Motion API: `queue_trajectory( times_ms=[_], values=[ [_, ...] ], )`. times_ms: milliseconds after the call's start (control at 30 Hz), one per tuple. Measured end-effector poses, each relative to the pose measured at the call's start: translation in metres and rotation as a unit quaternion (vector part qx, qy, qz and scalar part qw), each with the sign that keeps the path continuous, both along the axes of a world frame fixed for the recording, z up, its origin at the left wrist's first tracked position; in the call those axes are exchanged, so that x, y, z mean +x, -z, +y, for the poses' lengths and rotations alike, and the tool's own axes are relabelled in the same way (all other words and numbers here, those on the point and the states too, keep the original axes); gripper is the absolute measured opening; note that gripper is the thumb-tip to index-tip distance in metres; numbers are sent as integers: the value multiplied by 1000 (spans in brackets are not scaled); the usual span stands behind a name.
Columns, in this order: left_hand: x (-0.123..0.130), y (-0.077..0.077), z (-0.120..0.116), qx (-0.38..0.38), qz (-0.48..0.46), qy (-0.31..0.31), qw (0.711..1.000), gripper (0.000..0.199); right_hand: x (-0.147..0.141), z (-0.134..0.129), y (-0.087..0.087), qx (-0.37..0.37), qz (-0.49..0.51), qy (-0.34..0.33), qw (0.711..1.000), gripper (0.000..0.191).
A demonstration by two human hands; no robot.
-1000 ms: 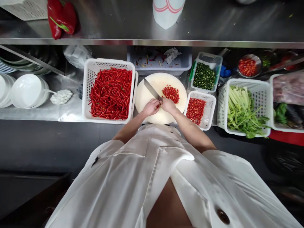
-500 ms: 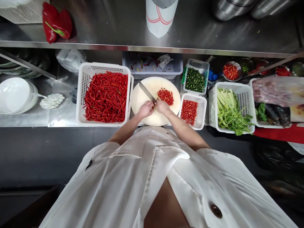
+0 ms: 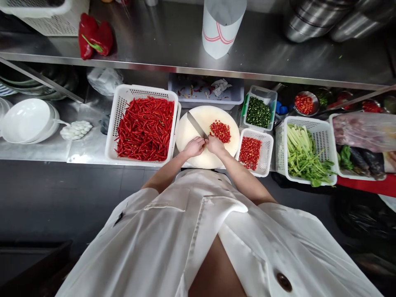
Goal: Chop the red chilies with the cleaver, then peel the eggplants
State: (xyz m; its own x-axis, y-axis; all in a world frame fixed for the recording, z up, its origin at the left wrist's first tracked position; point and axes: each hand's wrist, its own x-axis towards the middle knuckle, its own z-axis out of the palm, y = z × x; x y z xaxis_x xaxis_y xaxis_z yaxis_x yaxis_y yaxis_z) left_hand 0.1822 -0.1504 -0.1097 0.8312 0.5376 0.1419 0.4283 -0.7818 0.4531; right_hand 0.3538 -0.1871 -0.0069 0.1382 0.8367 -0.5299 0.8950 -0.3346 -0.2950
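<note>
In my head view, the right hand (image 3: 215, 145) wraps the long grey steel knife (image 3: 196, 124); the left hand (image 3: 194, 147) curls close by, holding what, I can't tell. A slip could cut it. Chopped red chillies (image 3: 220, 132) lie on the round cream board (image 3: 208, 160).

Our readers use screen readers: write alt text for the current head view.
On a round cutting board, a person's right hand holds a knife, the left hand close beside it, near chopped red chilies. White baskets hold whole red chilies at left, more chopped ones at right.
</note>
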Motion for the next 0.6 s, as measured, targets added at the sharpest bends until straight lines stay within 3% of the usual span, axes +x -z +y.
queue_trajectory(
  times_ms=[300, 600],
  values=[
    [-5, 5, -9, 2, -11, -19, 1000, 19, -2, -8, 1, -2, -5, -20, 1000, 41],
    [-15, -2, -17, -17, 4, -50, 999, 21, -9, -17, 3, -6, 16, -11, 1000, 40]
  ],
)
